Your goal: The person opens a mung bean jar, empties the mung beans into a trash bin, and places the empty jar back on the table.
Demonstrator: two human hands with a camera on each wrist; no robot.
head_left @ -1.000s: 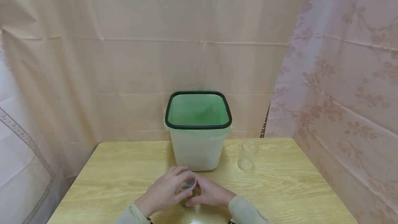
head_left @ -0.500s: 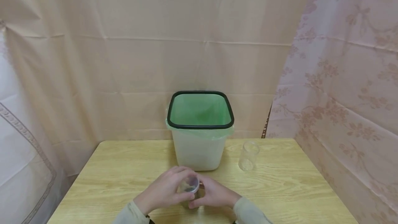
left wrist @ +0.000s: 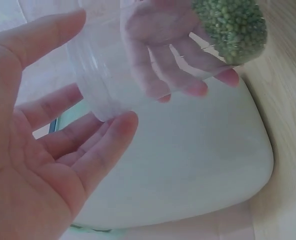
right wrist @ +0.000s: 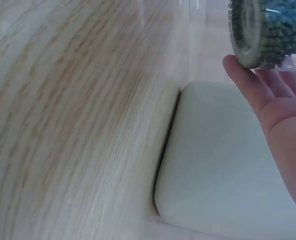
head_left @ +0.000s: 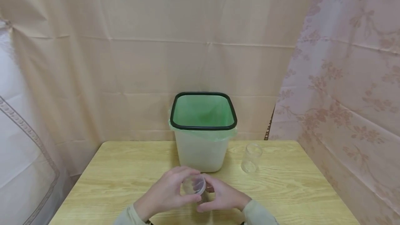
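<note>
Grips the clear jar [head_left: 193, 184] in front of the bin [head_left: 203, 150] with the left hand [head_left: 167, 192] near its rim and the right hand [head_left: 223, 195] around the end holding green grains [left wrist: 231, 31], presumably for steady 2-handed control.

Head view looks forward and down from farther back; 2 close wrist views share jar [left wrist: 113, 67] and bin [left wrist: 188, 145].

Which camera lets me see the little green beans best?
The left wrist view: the beans show sharpest through the clear jar. The right wrist view has them too, but darker, in the corner. In the head view, I can't make them out.
</note>
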